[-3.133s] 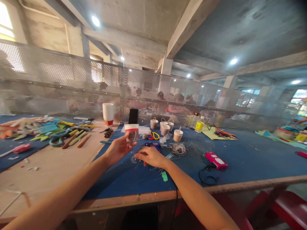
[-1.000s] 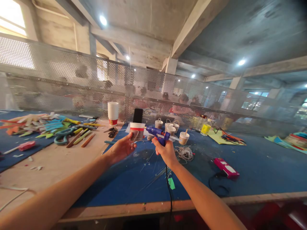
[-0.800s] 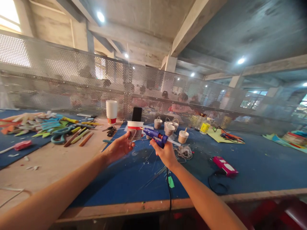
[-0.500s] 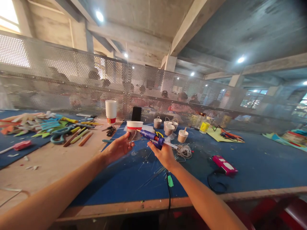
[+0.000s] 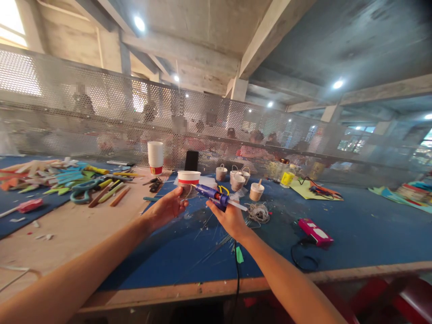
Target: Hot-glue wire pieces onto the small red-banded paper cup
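- Two hands working: my right hand, now clamped on the glue gun, is lowering its nozzle toward the piece.
- My left hand is still pinching the clear plastic piece, awaiting glue.

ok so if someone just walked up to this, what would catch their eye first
Probably the blue glue gun in the right hand at centre, its nozzle aimed at a small clear piece held in the left hand. After that, the colourful heap of foam shapes and scissors at the left end of the table, then the pink tool lying to the right.
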Demonstrator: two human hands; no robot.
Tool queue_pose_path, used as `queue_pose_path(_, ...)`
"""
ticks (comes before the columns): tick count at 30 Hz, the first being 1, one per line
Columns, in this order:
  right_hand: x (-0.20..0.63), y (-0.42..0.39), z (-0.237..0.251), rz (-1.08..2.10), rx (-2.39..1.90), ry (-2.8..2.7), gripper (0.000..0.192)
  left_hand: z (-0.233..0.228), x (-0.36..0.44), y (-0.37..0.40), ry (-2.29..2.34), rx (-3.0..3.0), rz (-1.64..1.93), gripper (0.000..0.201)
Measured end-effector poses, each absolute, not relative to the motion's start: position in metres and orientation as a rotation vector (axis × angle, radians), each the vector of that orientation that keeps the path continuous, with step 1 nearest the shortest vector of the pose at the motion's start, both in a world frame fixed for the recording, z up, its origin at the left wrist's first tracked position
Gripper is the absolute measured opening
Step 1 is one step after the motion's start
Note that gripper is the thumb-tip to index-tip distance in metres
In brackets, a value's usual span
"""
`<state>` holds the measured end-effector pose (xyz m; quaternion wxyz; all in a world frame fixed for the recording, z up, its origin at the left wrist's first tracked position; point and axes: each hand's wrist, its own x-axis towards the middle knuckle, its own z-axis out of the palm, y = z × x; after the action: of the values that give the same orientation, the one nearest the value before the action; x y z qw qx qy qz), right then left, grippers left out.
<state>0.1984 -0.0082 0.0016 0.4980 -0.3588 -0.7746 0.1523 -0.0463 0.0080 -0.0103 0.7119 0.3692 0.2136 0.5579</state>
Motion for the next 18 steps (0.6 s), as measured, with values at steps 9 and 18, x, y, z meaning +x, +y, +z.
queue_pose_path(9, 0.1982, -0.0062, -0.0005, 0.375, -0.868, -1.873, 0.030, -0.0094, -0.0449, 0.0070, 0.469, 0.839, 1.241, 0.021)
queue_pose_path(18, 0.2000, -0.0064, -0.0004, 0.338, -0.876, -1.906, 0.028, -0.0107, -0.0451, 0.0095, 0.461, 0.861, 1.241, 0.022)
